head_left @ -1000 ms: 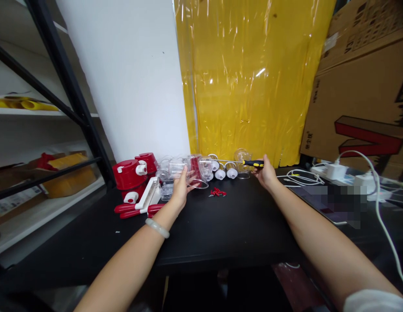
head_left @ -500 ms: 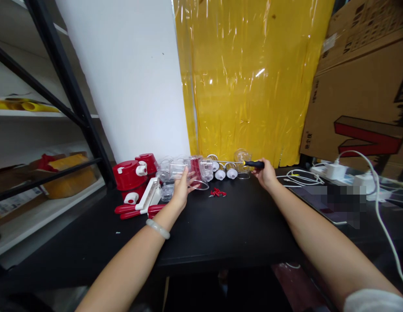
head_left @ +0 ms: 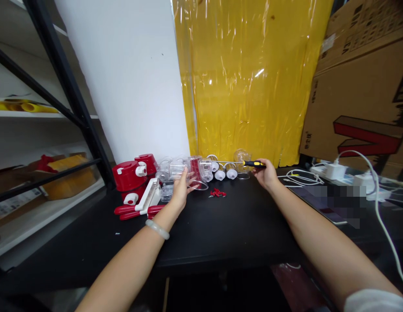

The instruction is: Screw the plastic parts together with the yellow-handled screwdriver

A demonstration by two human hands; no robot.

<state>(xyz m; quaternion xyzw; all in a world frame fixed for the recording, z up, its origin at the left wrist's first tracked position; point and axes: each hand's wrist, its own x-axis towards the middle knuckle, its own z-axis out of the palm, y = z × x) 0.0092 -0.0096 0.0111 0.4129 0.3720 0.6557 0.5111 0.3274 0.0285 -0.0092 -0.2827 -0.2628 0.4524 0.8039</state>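
Observation:
My left hand (head_left: 181,189) is wrapped round a clear plastic part with a red section (head_left: 195,170), held on its side above the table. My right hand (head_left: 266,174) grips the black and yellow handle of a screwdriver (head_left: 253,164). Its long shaft points left, and the tip meets or overlaps the right end of the clear part; exact contact cannot be made out. Small red pieces (head_left: 217,193) lie in a pile on the table below. Behind them are several silver cylinders with white ends (head_left: 232,173).
Red housings (head_left: 126,175) and white parts with red handles (head_left: 149,197) stand at the left. A clear part (head_left: 243,161) is at the back. Right are cables (head_left: 300,177), a tablet (head_left: 313,201), a power strip (head_left: 347,175) and a large carton (head_left: 357,95).
The screwdriver handle has turned a little, showing more yellow. Both hands keep nearly the same place and grip.

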